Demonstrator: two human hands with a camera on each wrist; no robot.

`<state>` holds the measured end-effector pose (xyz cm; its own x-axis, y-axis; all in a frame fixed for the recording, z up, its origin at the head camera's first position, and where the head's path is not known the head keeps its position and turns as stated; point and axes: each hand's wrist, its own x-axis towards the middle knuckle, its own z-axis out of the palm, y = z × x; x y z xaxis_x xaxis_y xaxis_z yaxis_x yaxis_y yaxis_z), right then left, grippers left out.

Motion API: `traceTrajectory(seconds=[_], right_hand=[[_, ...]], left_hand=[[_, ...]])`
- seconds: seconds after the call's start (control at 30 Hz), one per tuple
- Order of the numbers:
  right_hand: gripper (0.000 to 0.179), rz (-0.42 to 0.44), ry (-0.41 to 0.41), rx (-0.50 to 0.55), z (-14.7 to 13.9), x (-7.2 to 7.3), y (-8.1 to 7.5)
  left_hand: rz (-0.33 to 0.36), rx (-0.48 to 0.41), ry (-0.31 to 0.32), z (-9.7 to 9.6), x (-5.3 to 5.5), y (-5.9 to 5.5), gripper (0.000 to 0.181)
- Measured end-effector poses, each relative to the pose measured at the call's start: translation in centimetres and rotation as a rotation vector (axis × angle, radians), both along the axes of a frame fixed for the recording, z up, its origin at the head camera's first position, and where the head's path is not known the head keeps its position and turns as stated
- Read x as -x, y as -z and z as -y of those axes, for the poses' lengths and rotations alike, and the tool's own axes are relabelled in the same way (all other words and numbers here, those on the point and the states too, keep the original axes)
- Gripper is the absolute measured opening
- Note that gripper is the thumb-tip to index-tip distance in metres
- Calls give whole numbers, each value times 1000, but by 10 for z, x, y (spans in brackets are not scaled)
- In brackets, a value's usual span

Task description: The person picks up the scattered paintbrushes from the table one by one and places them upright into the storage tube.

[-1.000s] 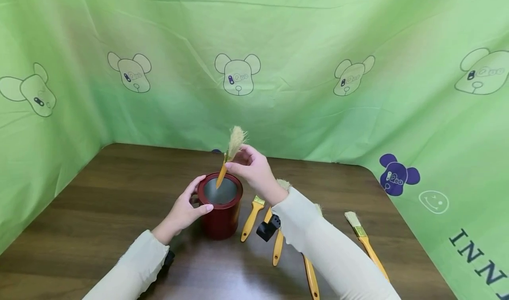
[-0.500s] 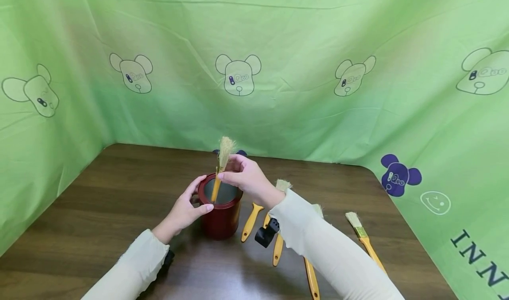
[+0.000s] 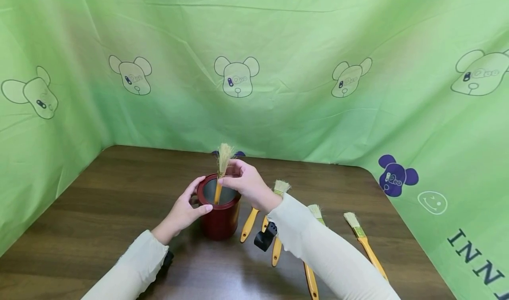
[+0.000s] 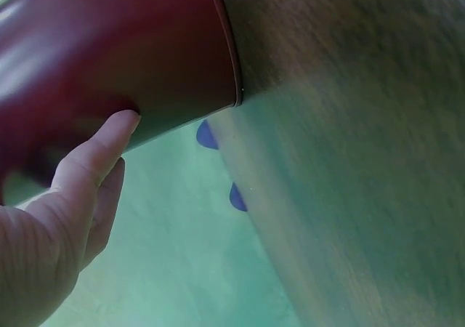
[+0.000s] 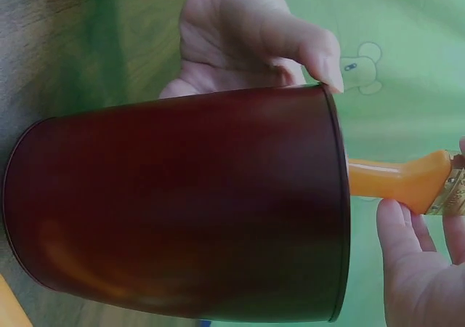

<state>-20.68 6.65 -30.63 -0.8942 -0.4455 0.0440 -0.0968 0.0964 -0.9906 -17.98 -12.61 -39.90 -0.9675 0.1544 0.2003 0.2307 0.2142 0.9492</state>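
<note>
A dark red canister (image 3: pixel 220 225) with a grey inside stands upright on the table. My left hand (image 3: pixel 184 211) grips its left side, thumb at the near rim and fingers round the back. In the left wrist view, a finger of the left hand (image 4: pixel 73 196) lies along the canister wall (image 4: pixel 138 51). My right hand (image 3: pixel 250 185) pinches a paintbrush (image 3: pixel 225 156) near its metal band, bristles up. The yellow handle (image 5: pixel 385 178) reaches down into the canister; its lower end is hidden inside. The right wrist view shows the right fingers just beyond the rim.
Several more yellow-handled paintbrushes lie on the brown table (image 3: pixel 111 203) to the right, including one brush (image 3: pixel 249 225) beside the canister and another brush (image 3: pixel 366 242) far right. My right sleeve (image 3: pixel 318 242) covers parts of some. A green printed curtain (image 3: pixel 278 119) encloses the table.
The right hand has lowered the paintbrush, moving it slightly left, so its handle sits deeper in the canister and more upright. The left hand keeps its place on the canister.
</note>
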Motion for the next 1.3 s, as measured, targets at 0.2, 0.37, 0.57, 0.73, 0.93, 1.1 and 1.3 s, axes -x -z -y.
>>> traceTrajectory(seconds=[0.2,0.37,0.57,0.73,0.93,1.1,1.3], right_hand=[[55,-9,-10,10,0,0,3],[60,-23,15,45,-3,0,2],[55,-49,124,101,-14,2,-1],[49,-77,227,67,-37,6,5],[46,-38,300,-28,-78,6,25],[46,-6,350,-172,-116,-3,45],[42,-6,386,-308,-152,-14,67]], left_hand=[[7,-5,-6,-1,0,0,73],[-1,-16,-1,-1,-1,-1,73],[17,-19,-11,0,-2,-2,77],[31,-6,-19,0,-3,-2,77],[30,-9,-50,-4,-6,-1,77],[52,-52,-88,-9,-14,-2,76],[23,-97,-159,-19,-26,-8,71]])
